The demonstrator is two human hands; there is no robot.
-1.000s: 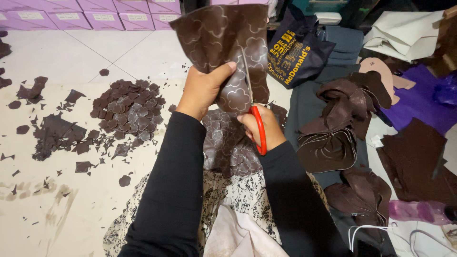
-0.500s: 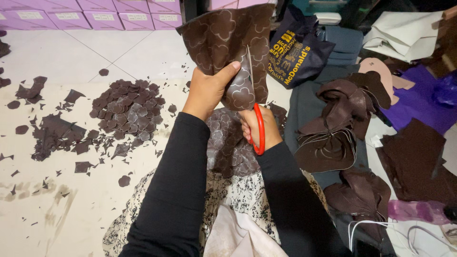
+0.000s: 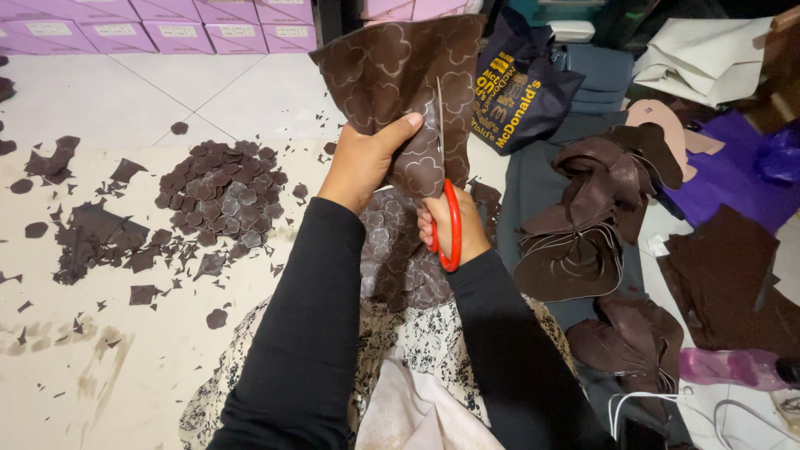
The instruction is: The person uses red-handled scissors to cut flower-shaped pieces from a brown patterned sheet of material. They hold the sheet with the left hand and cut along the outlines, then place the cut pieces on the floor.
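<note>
Cutting is in hand, we judge. Nearest, our right hand is closing its grip through red-handled scissors, blades pointing up and away. Our left hand is pinching the brown flower-marked sheet, held upright, long axis vertical. Next calls for turning the sheet along an outline. Beyond, cut flower pieces are piling on the floor.

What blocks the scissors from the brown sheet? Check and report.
Nothing visible. The right hand works the red-handled scissors, blades already in the brown sheet, which the left hand grips beside the cut.
</note>
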